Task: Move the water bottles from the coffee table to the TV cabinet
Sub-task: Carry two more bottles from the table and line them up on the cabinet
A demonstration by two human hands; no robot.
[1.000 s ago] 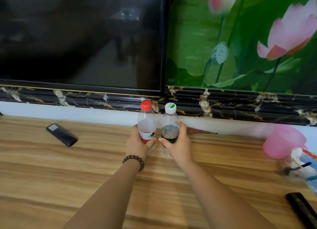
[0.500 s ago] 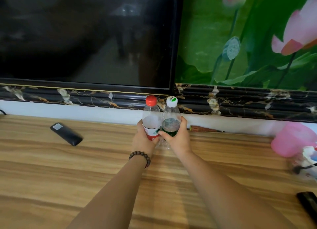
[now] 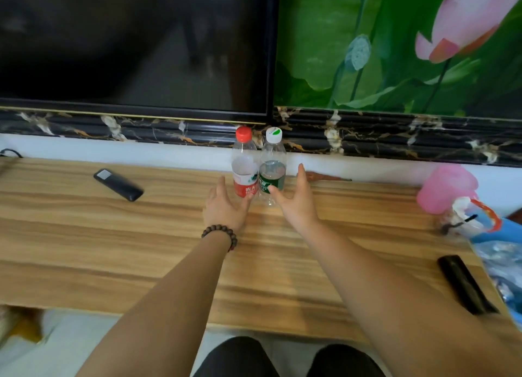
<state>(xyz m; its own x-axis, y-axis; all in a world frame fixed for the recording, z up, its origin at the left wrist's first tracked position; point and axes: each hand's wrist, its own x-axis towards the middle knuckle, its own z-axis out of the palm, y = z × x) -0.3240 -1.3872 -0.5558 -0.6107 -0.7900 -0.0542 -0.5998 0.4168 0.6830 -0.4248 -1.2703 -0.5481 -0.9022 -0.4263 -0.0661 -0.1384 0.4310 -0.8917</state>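
Note:
Two small plastic water bottles stand upright side by side at the back of the wooden TV cabinet top [image 3: 113, 241]. The left one is the red-capped bottle [image 3: 244, 166] with a red label; touching it on the right is the white-capped bottle [image 3: 273, 166] with a green label. My left hand [image 3: 226, 207], with a bead bracelet on the wrist, is open just in front of the red-capped bottle. My right hand [image 3: 296, 198] is open in front of and right of the white-capped bottle, thumb near its label. Neither hand grips a bottle.
A black remote [image 3: 118, 184] lies to the left. A screwdriver [image 3: 324, 176] lies by the wall behind my right hand. A pink cup [image 3: 446, 189], a bag of items [image 3: 474, 221] and another black remote [image 3: 466, 285] sit at the right. The TV screen [image 3: 135, 43] hangs above.
Both hands held the bottles in the earlier frames. Now they have let go and drawn back with fingers spread, and the bottles stand on the cabinet by themselves.

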